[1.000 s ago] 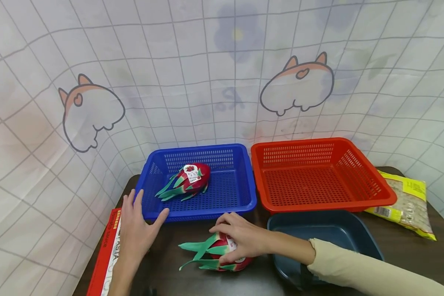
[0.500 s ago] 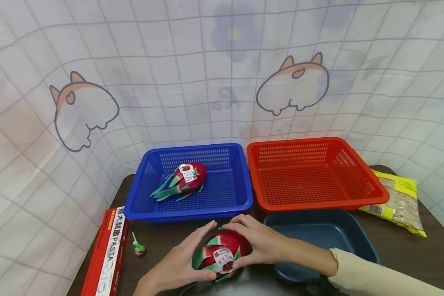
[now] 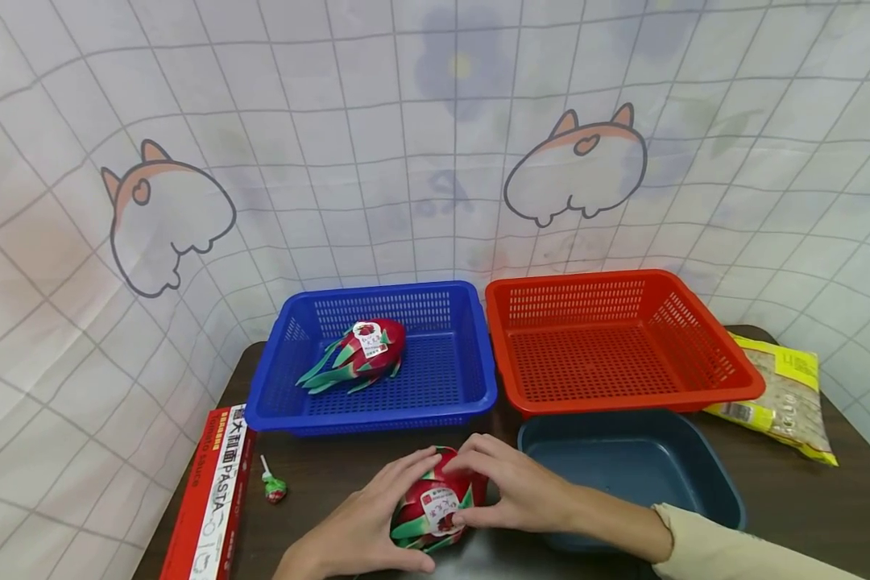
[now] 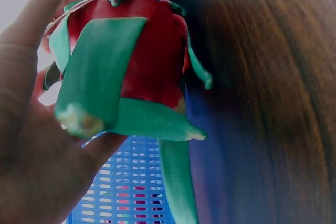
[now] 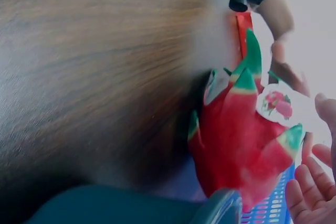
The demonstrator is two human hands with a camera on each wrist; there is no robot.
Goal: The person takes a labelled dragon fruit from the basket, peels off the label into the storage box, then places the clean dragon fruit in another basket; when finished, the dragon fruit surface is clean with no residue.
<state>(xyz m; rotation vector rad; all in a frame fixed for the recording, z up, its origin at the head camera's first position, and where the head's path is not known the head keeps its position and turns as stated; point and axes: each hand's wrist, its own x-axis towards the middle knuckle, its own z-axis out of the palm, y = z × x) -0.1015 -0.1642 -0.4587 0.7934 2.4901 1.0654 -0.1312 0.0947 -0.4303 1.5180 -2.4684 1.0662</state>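
A person's two hands surround a red dragon fruit [image 3: 435,532], which sits just in front of the blue basket [image 3: 435,374], toward the basket's right half. The left hand [image 3: 362,524] comes from its left and the right hand [image 3: 525,487] from its right; on each, the fingers and thumb are parted by roughly the fruit's width and curve round it, holding it between them. Whether the fruit touches the desk [image 3: 319,459] cannot be told.

Its white label [image 3: 438,507] bears a dragon fruit picture and small Chinese print, too fine to read surely. A second dragon fruit [image 3: 384,338], similarly labelled, lies inside the blue basket, green leaves pointing left.

In front and to the left of the blue basket, the pasta box [image 3: 206,495] reads "意大利面 PASTA" on white and "tomato sauce" on red; the outlined characters after PASTA are unclear. A lollipop [image 3: 275,488] lies near the basket's front left corner. Right of the basket stands the red basket [image 3: 587,362], with a dark blue tub [image 3: 623,475] to the front right. Farthest right is a yellow-and-clear bag [image 3: 786,399] with a barcode and illegible large letters.

The desk is dark, wood-grained and glossy in front of the blue basket. Behind the basket hangs a white gridded sheet [image 3: 377,97] with cartoon animal rears, pale flowers and faint lettering.
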